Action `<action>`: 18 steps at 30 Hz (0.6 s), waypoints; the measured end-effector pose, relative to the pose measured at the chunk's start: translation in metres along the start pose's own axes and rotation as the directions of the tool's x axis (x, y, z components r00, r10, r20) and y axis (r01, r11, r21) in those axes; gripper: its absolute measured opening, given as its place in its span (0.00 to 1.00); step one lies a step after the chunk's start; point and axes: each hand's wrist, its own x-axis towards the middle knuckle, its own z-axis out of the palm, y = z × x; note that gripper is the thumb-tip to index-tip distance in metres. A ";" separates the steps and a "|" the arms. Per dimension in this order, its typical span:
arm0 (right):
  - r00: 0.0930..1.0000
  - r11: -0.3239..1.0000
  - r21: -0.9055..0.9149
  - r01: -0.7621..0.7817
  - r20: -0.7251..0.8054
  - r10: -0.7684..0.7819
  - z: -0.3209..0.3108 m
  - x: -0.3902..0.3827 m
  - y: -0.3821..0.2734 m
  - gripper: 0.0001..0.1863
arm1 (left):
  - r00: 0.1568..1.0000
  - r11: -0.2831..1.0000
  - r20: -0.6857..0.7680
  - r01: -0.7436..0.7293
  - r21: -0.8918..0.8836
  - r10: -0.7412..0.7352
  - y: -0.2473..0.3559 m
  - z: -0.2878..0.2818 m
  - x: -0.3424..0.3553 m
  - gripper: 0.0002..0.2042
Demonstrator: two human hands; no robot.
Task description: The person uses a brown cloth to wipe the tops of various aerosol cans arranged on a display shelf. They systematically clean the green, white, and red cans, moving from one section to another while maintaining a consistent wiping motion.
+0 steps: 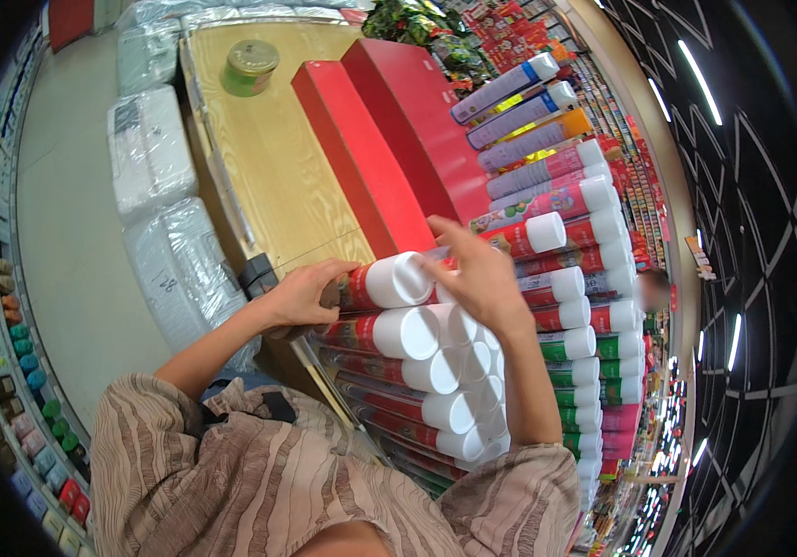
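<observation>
Striped brown shirt fabric [334, 492] fills the foreground; beyond it, a red can with a white cap [397, 281] sits beside a cluster of similar cans [448, 412]. The left hand [308, 291] grips the can's base end, while the loosely bent right hand [482, 278] meets the cap, its hold unclear. Red boxes [366, 162] and a green tin [250, 70] occupy the wood-grain desk [264, 153]

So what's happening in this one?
A person in a patterned brown top is handling a red can with a white cap. The left hand grips its base end; the right hand is at the cap, fingers spread. The can lies sideways on top of a stack of similar cans. Beyond are red stepped blocks and a round tin on a wooden surface.
</observation>
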 end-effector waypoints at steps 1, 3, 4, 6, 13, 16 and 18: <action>0.991 0.994 0.050 -0.101 -0.080 0.105 -0.011 0.005 0.014 0.31 | 1.000 1.000 0.008 0.011 -0.004 -0.011 0.001 -0.002 0.001 0.34; 0.926 0.972 -0.054 -0.228 -0.322 0.199 -0.031 0.011 0.059 0.28 | 0.999 0.999 0.030 0.020 -0.032 -0.019 0.001 -0.001 0.002 0.34; 0.871 0.952 -0.207 -0.226 -0.480 0.103 -0.038 0.011 0.082 0.27 | 0.999 0.999 0.029 0.018 -0.029 -0.017 0.000 -0.001 0.002 0.34; 0.830 0.899 -0.293 -0.325 -0.544 0.123 -0.046 0.010 0.124 0.25 | 0.999 1.000 0.032 0.013 -0.024 -0.012 0.000 0.000 0.003 0.34; 0.808 0.879 -0.228 -0.420 -0.534 0.248 -0.043 0.000 0.183 0.27 | 0.995 0.996 0.094 0.044 -0.082 -0.036 -0.002 0.004 0.010 0.37; 0.808 0.894 -0.216 -0.392 -0.545 0.223 -0.039 0.002 0.193 0.27 | 0.995 0.997 0.092 0.036 -0.073 -0.029 -0.008 0.008 0.013 0.37; 0.809 0.893 -0.211 -0.398 -0.540 0.233 -0.037 0.005 0.191 0.29 | 0.994 0.996 0.104 0.051 -0.069 -0.043 -0.005 0.007 0.014 0.37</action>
